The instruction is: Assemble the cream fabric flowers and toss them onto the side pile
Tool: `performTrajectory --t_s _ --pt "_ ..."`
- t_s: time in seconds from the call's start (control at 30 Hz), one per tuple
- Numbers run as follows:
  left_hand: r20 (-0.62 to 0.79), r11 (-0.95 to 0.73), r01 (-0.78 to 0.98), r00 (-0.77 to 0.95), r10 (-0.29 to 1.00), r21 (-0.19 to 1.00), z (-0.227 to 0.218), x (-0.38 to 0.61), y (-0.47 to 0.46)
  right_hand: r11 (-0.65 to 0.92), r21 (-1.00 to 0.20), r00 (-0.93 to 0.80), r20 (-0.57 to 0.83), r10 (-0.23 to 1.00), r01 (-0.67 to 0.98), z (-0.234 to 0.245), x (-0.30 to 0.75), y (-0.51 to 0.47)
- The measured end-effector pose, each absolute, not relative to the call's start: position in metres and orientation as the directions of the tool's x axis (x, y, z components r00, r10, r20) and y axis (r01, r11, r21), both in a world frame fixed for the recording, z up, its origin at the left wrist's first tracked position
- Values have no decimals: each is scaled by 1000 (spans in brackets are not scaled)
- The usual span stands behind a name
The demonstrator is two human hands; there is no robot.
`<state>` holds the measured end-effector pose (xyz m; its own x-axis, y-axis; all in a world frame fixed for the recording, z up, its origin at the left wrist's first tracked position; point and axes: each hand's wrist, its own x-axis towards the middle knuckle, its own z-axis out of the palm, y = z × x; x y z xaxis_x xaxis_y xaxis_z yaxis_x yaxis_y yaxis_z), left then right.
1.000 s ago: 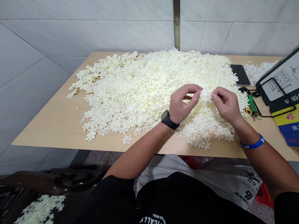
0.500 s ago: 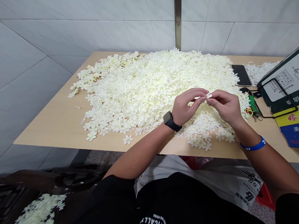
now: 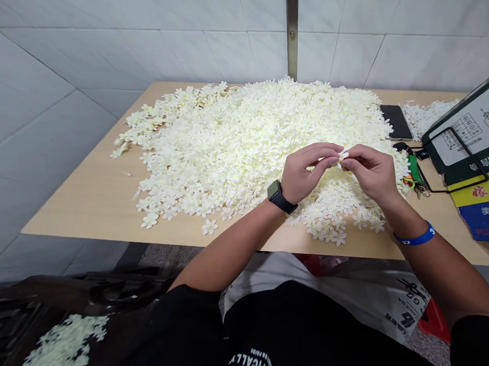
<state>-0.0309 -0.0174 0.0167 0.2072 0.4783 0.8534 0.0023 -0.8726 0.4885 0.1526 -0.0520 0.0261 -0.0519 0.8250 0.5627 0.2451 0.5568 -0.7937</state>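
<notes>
"What writing can you make out?"

"Most of it is on the cardboard box (image 3: 484,211), well to the right of the right hand (image 3: 372,172). Red characters on its yellow band look like 嫁德, and white ones on the blue below begin 美观. The red line under those is too blurred to read."

"Anything on the clothes?"

"The black shirt (image 3: 294,323), nearer the body than both hands, shows 'TICALLY', its beginning cut off, above a tiny line I can't read. The light trousers (image 3: 266,270) carry dark letters, something like '16' and 'LER'. The blue wristband (image 3: 416,237), behind the right hand, has small white marks, one like a '3'."

"How are the hands posed?"

"They meet fingertip to fingertip, backs arched. The left hand (image 3: 304,174) comes in from the left, thumb and fingers pinched together; a black watch (image 3: 280,196) sits at its wrist. The right hand is curled, its thumb and forefinger pinching too."

"Pinching what?"

"Both grip one small white flower (image 3: 341,158), right between their fingertips."

"And around them?"

"A broad heap of white flowers (image 3: 233,139) spreads beneath and beyond both hands on the table (image 3: 83,198). A dark phone (image 3: 397,123) lies beyond the right hand, to its right."
</notes>
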Motion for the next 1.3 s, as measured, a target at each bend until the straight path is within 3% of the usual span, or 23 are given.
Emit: performTrajectory --t_s 0.57,1.3 --pt "825 -846 -21 238 513 532 18 -31 -20 560 -786 -47 569 821 264 28 153 -52" --pt "713 -732 9 218 666 681 23 -35 -22 534 -753 -102 540 835 385 33 155 -53"
